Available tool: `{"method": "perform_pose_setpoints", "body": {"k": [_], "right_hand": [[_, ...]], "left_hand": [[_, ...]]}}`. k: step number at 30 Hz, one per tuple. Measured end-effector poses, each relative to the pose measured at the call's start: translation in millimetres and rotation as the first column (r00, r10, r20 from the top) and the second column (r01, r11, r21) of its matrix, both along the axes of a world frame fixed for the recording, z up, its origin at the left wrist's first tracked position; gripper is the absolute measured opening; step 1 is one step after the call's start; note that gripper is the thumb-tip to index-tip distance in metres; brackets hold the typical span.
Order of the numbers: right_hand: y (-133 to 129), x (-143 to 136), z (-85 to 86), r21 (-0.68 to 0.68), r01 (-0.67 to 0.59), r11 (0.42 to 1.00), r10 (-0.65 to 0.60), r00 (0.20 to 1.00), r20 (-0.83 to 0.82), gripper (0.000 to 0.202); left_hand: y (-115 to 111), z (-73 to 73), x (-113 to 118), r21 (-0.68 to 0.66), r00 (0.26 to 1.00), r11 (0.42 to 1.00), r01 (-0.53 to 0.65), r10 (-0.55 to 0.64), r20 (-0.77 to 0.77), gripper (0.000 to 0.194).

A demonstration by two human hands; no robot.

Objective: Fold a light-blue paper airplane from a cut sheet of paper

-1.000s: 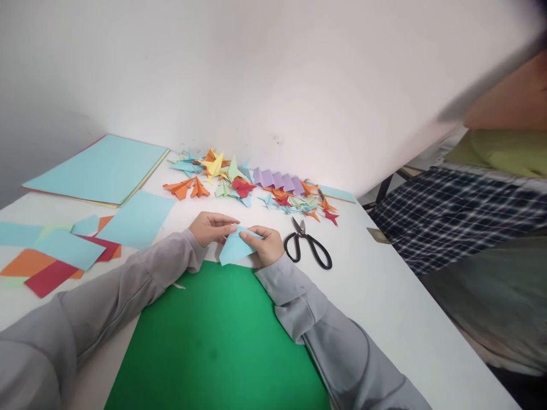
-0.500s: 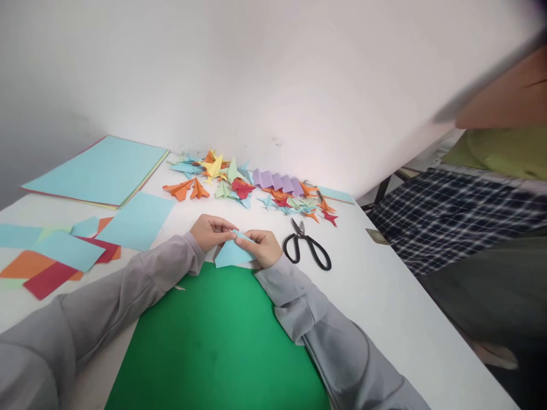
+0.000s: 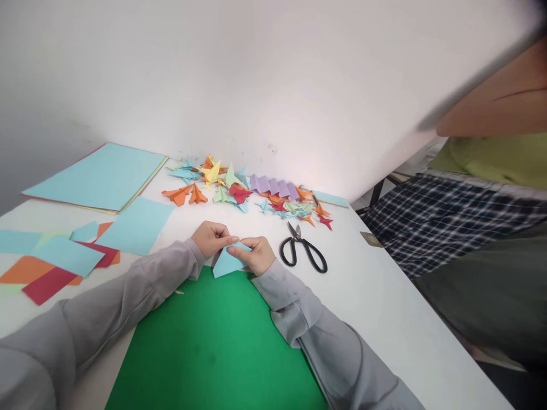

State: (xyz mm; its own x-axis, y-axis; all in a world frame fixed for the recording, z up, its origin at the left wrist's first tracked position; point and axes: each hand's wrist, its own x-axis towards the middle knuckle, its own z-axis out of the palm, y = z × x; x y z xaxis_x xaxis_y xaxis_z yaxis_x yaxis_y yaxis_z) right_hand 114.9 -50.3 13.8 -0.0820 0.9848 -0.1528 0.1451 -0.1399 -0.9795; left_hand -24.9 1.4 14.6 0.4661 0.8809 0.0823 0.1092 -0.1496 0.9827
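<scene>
A small folded sheet of light blue paper [image 3: 228, 264] is pinched between my two hands, just over the far edge of the green mat [image 3: 213, 336]. My left hand [image 3: 210, 238] is closed, its thumb and fingertips at the paper's upper corner. My right hand [image 3: 258, 254] grips the paper's right side, thumb lying on top. The fingers behind the paper are partly hidden. To the right of my right hand lie black-handled scissors [image 3: 302, 248] with the blades slightly apart.
Folded paper shapes [image 3: 213, 171] in several colours lie along the wall, beside a purple pleated strip [image 3: 273, 187]. Large stacked sheets [image 3: 98, 176] and loose cut pieces [image 3: 70, 256] are at the left. Another person [image 3: 478, 222] stands beyond the table's right edge.
The paper has tilted between my hands, and its lower edge now slopes. My left thumb and fingers have shifted along the top corner. The whole view has moved slightly.
</scene>
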Motion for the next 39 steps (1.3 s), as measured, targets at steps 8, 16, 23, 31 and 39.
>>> {"method": "perform_pose_setpoints", "body": {"k": [8, 16, 23, 31, 39], "right_hand": [[7, 6, -4.3, 0.107, 0.137, 0.985, -0.126, 0.987, -0.098, 0.030], [11, 5, -6.9, -0.002, 0.280, 0.960, -0.267, 0.914, -0.304, 0.029], [15, 6, -9.4, -0.013, 0.330, 0.944, -0.314, 0.886, -0.340, 0.033], [13, 6, -8.8, 0.001, 0.338, 0.941, -0.324, 0.901, -0.288, 0.036], [5, 5, -4.6, 0.105, -0.001, 0.994, 0.004, 0.999, -0.035, 0.032]], "left_hand": [[0, 3.7, -1, -0.093, 1.000, 0.996, 0.015, -0.015, 0.001, 0.033], [-4, 0.5, 0, -0.034, 0.995, 0.995, 0.089, -0.090, -0.032, 0.029], [-8, 6.9, 0, -0.103, 0.992, 0.988, 0.114, -0.119, -0.048, 0.032], [-6, 3.0, -3, -0.015, 0.985, 0.990, 0.138, -0.139, -0.099, 0.042], [-3, 3.7, -2, -0.079, 0.997, 0.996, 0.046, -0.041, 0.064, 0.030]]}}
